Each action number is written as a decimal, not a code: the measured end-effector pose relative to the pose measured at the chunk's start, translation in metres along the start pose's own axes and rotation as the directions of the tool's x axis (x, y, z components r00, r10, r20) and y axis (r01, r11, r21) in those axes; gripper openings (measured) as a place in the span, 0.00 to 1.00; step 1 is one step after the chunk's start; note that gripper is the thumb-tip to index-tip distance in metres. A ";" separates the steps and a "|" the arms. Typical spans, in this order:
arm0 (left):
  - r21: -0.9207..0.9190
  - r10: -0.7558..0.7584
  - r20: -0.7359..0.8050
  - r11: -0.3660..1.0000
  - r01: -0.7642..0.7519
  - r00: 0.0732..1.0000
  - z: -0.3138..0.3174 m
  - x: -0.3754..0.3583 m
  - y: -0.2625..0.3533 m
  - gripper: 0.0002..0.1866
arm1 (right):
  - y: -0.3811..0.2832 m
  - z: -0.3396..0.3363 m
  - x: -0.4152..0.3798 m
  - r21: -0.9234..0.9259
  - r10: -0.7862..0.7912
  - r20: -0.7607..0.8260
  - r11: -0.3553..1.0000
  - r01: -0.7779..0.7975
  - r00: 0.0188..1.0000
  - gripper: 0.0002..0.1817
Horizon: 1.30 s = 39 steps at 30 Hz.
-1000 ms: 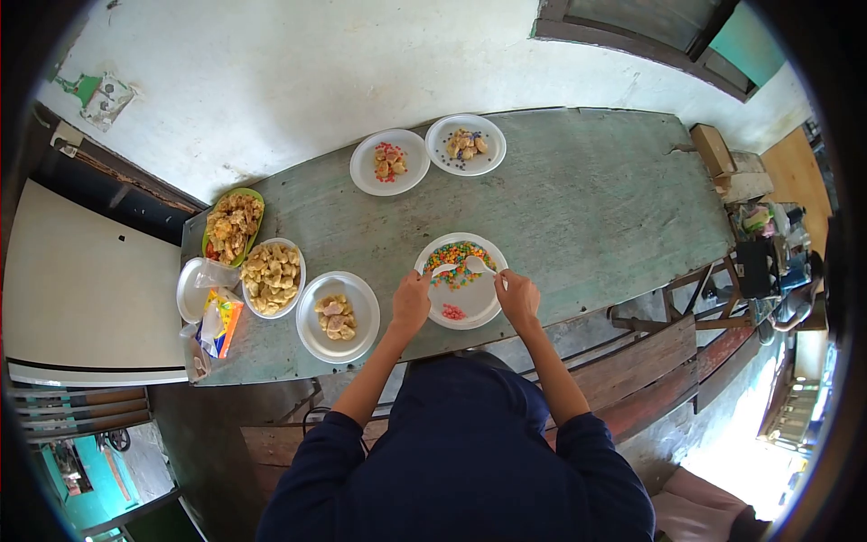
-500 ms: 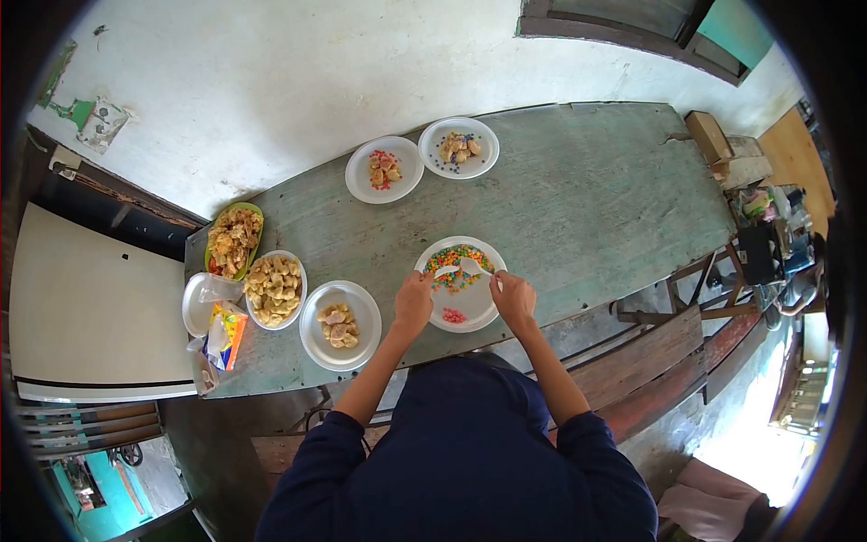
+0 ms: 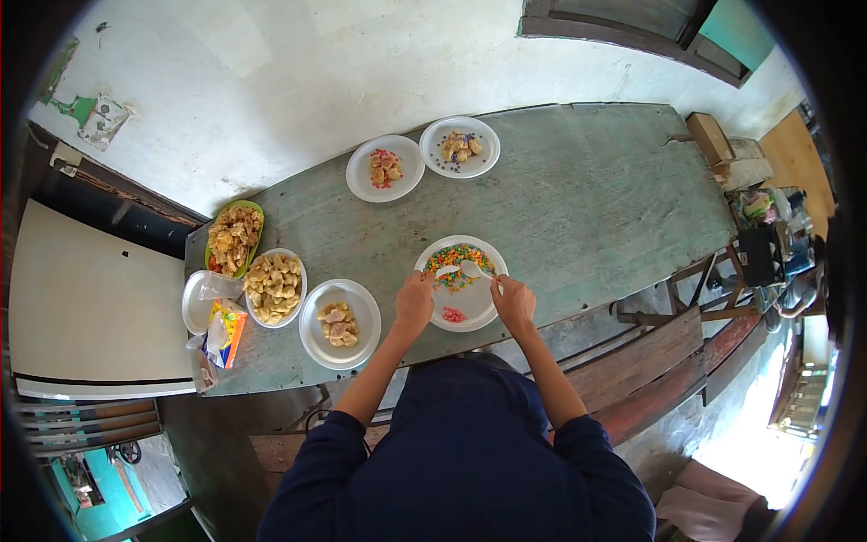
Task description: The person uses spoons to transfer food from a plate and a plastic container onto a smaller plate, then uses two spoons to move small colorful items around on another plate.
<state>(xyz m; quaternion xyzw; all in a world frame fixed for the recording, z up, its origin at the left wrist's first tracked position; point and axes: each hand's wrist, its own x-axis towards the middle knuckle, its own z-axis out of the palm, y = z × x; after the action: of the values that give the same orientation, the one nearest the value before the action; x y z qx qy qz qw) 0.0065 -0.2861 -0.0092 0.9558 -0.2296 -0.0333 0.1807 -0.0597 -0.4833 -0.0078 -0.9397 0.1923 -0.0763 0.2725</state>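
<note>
In front of me a white plate (image 3: 483, 312) holds many small colourful candies (image 3: 465, 257), with a separate little pile of pink candies (image 3: 453, 314) near its front. At the plate's left rim, my left hand (image 3: 416, 298) is closed around the handle of a white plastic utensil (image 3: 447, 270), whose end reaches into the candies. From the right, my right hand (image 3: 514, 303) pinches the handle of a white plastic spoon (image 3: 470, 268). The spoon's bowl is over the candies, close to the other utensil's tip.
Left of my hands stands a plate with several pale lumps (image 3: 338, 325). Further left are a heaped plate of lumps (image 3: 274, 289), a green dish of fried food (image 3: 234, 239) and an orange-yellow packet (image 3: 224, 334). Two plates (image 3: 384, 192) with lumps and candies sit near the wall.
Almost nothing differs. Both hands and the two utensils stay over the candies, with only a slight shift of the view.
</note>
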 end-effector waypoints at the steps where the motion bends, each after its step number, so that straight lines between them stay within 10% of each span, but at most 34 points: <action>1: -0.004 0.008 -0.012 1.000 -0.008 1.000 -0.001 0.001 0.001 0.20 | -0.001 -0.001 0.000 0.000 0.001 -0.001 1.000 -0.001 1.000 0.11; 22: -0.069 0.005 -0.042 0.998 -0.008 0.999 -0.013 -0.003 -0.004 0.21 | 0.013 0.003 -0.005 0.203 0.190 0.037 0.960 -0.194 0.981 0.13; 31: -0.089 0.006 -0.045 0.996 -0.010 0.999 -0.014 -0.019 -0.013 0.21 | 0.010 -0.036 -0.038 0.104 -0.054 0.185 0.994 0.035 0.981 0.11; 39: -0.162 0.062 -0.034 0.985 -0.066 0.998 -0.004 -0.005 0.008 0.22 | 0.010 -0.034 -0.002 -0.052 0.007 -0.125 0.999 -0.014 0.992 0.11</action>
<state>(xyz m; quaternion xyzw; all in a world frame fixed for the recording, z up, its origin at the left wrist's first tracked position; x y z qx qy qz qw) -0.0010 -0.2892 -0.0031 0.9303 -0.2541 -0.0324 0.2626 -0.0729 -0.5071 0.0152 -0.9389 0.2159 -0.1282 0.2355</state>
